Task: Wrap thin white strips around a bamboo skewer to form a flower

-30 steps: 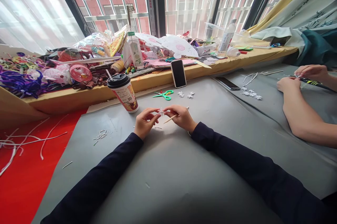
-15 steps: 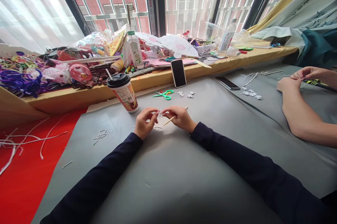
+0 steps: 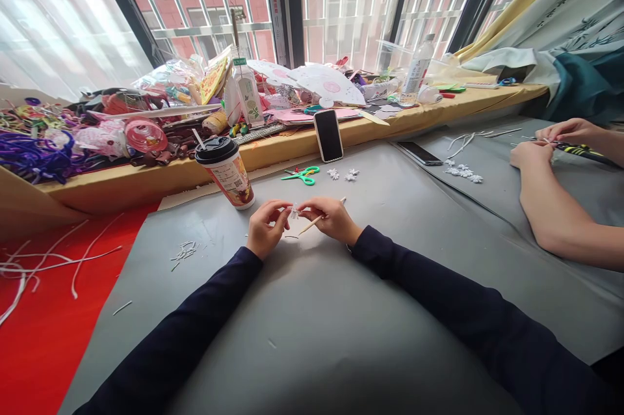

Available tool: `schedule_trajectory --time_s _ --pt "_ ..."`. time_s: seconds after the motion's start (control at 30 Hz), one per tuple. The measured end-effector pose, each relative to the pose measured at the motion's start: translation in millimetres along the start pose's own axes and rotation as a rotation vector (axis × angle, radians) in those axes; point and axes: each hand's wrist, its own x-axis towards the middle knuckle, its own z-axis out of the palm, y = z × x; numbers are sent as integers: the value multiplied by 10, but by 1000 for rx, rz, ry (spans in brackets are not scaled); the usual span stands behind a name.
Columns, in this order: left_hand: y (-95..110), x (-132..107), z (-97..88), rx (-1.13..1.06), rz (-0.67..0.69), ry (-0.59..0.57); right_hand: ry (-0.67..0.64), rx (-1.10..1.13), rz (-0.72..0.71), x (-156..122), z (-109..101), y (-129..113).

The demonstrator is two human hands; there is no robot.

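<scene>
Here, both hands pinch spiky white strands

Stick smooth wood; scissor handles glossy plastic; sleeves matt cloth; white piece perhaps fibrous cord.

The cup stood on the tabletop, before the sill. Behind the cup, on the sill, was a bottle. To its right lay scissors, then flowers, an upright phone behind them; farther right came a flat phone and a co-worker's hands. At its front right were the left hand and, beyond, the right hand, a piece between them, a stick in the latter. Snippets lay front left, cords farther left.
</scene>
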Motion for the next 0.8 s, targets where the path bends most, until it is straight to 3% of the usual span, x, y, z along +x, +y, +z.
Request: schedule_trajectory --time_s 0.3,0.6,0.8 --pt "-35 -4 17 -59 -42 -26 -14 -55 37 -3 14 40" --pt "-93 0 -15 72 32 -12 -89 -69 67 -5 7 54" --pt "-78 0 -25 129 93 16 -67 -56 59 -22 -19 33"
